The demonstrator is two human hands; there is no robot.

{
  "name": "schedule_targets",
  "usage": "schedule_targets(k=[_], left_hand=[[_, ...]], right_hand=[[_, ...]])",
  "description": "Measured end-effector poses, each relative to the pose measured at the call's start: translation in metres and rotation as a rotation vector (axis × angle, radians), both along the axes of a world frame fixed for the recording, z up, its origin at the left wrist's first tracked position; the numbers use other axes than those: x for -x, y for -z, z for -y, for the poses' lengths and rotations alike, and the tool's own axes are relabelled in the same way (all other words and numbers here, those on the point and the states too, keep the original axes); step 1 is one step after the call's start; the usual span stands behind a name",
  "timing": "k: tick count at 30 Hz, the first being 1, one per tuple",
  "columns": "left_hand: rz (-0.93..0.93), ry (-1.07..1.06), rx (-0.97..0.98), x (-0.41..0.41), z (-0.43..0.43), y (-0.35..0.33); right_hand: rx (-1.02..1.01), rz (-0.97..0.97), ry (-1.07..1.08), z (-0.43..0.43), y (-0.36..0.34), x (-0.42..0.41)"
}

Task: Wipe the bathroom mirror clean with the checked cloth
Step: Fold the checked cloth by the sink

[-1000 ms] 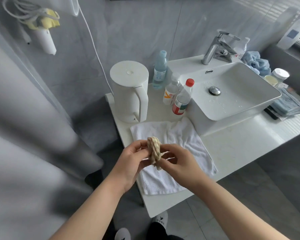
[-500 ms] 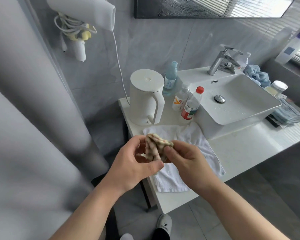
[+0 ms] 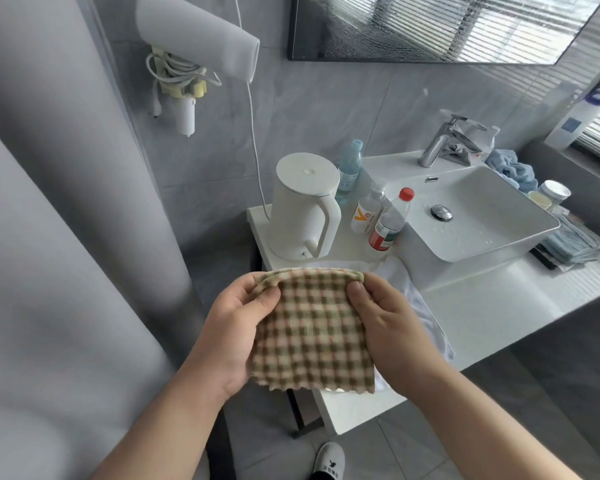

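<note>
The checked cloth (image 3: pixel 312 330), woven in brown, pink and cream squares with a wavy lower edge, hangs spread flat in front of the person, over the near edge of the counter (image 3: pixel 499 299) and the white towel (image 3: pixel 426 317), well below the mirror (image 3: pixel 447 26) on the wall. The left hand (image 3: pixel 232 327) and the right hand (image 3: pixel 392 327) each pinch a top corner, thumb on the near face and fingers curled behind, the top edge stretched between them. Half a second ago the cloth was a crumpled wad squeezed between both hands; now it is opened out square, and more of the mirror shows.
</note>
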State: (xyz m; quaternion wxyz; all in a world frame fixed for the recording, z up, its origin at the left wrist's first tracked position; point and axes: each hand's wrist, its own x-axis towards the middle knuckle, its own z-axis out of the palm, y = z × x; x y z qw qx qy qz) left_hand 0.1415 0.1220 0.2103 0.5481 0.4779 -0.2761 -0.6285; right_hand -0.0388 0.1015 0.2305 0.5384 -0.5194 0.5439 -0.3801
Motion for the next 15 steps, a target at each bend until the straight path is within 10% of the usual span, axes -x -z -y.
schedule_targets(k=[5,15], left_hand=[[-0.206,0.16,-0.083,-0.008,-0.005,-0.001],[0.252,-0.085,0.124,-0.008,-0.007,-0.004]], right_hand=[[-0.157,0.229,0.126,0.001,-0.007,-0.011],[-0.142,0.163,0.045,0.002,-0.008,-0.016]])
